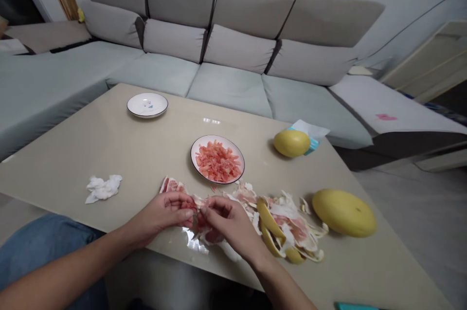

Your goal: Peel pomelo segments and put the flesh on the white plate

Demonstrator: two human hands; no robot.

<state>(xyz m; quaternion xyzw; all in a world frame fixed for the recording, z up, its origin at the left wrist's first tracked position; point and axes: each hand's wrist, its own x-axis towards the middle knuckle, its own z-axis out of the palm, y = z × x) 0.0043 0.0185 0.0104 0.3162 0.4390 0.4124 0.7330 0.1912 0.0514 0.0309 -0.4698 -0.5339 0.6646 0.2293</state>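
Observation:
Between my two hands, above the table's near edge, is a piece of red pomelo [190, 206] with whitish membrane. My left hand [164, 215] has its thumb and fingers closed on the red flesh. The fingertips of my right hand [228, 220] pinch its pale edge, close to the left fingertips. Just beyond them, a white dark-rimmed plate [195, 164] bears a heap of red pomelo pulp [219, 161]. Peeled membranes and yellow rind [270, 225] lie spread beneath and right of my right hand. A pomelo segment [171, 185] shows partly behind my left hand.
Two whole yellow pomelos [291, 143] [343, 212] sit on the right, one beside a tissue pack [314, 136]. At the far left stands another plate [147, 105]. A crumpled tissue [104, 189] lies left of my hands. A grey sofa [233, 86] lines the table's far side.

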